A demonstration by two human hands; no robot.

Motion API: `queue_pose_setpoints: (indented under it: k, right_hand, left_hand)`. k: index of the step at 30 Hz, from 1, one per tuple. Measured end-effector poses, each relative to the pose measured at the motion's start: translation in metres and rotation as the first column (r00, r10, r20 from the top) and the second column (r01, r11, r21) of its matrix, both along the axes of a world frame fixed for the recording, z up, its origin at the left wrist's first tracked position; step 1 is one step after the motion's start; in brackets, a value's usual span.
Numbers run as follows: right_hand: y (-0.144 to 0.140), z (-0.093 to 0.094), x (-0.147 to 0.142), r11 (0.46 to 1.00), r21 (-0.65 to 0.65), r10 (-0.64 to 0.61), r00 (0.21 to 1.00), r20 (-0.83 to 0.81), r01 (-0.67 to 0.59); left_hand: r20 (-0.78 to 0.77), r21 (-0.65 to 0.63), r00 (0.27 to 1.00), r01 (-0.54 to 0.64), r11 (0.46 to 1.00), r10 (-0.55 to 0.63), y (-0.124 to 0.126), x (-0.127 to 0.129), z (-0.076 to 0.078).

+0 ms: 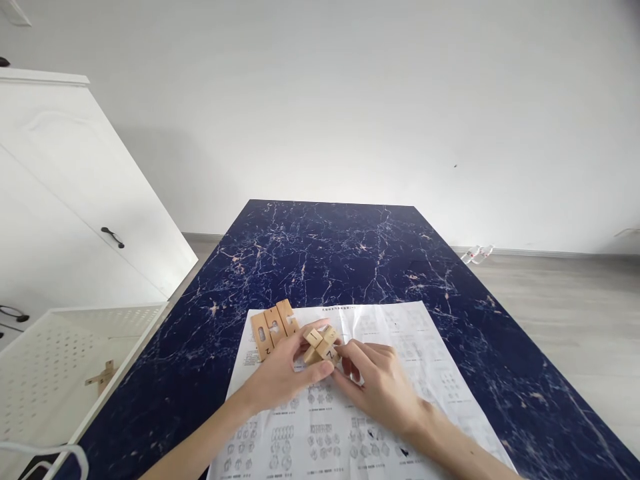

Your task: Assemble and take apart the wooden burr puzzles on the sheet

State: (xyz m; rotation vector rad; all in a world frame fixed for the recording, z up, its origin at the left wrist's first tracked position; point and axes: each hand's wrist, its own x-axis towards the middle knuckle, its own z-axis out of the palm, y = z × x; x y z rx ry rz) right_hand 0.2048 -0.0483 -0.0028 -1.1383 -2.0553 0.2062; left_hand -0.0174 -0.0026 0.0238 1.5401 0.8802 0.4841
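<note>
A small wooden burr puzzle (320, 343) of interlocking pale blocks, one marked with a dark figure, sits between my two hands. My left hand (285, 370) is closed round its left side, thumb along the near edge. From the right, my right hand (377, 373) pinches the puzzle's right side with bent fingers. Just beyond my left hand, several flat notched wooden pieces (274, 328) lie side by side on the paper, one with a dark number on it. Beneath everything spreads a creased white instruction sheet (320, 460) printed with small diagrams.
The sheet lies on a dark blue marble-patterned table (330, 257). At the left, lower down, stands a white perforated basket (45, 373) with a wooden cross-shaped piece (103, 377) inside. A white cabinet (75, 187) is behind it. Clear bottles (477, 254) show past the table's right edge.
</note>
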Motion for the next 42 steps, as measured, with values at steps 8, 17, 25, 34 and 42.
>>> queue_pose_setpoints:
  k: [8,17,25,34,42]
  right_hand:
    - [0.002,0.009,0.009,0.945,-0.298,0.049,0.961,-0.272,-0.132]
    - [0.005,0.014,0.010,0.913,-0.372,0.033,0.940,-0.339,-0.166]
    - [0.005,0.011,0.010,0.920,-0.350,0.026,0.917,-0.397,-0.178]
    - [0.005,0.017,0.012,0.901,-0.355,0.111,0.923,-0.368,-0.250]
    - [0.002,0.013,0.012,0.927,-0.267,0.167,0.927,-0.337,-0.264]
  left_hand:
    - [0.000,0.014,1.000,-0.014,1.000,0.014,-0.006,0.001,0.004]
    - [-0.037,0.055,0.999,0.031,0.998,-0.029,-0.011,0.001,0.003]
    - [-0.041,0.064,0.999,0.012,0.998,-0.010,-0.003,0.002,0.002]
    - [-0.002,0.053,0.995,0.097,0.994,-0.097,0.000,-0.001,-0.003]
    - [0.041,0.045,0.992,0.114,0.993,-0.116,0.002,0.001,0.002]
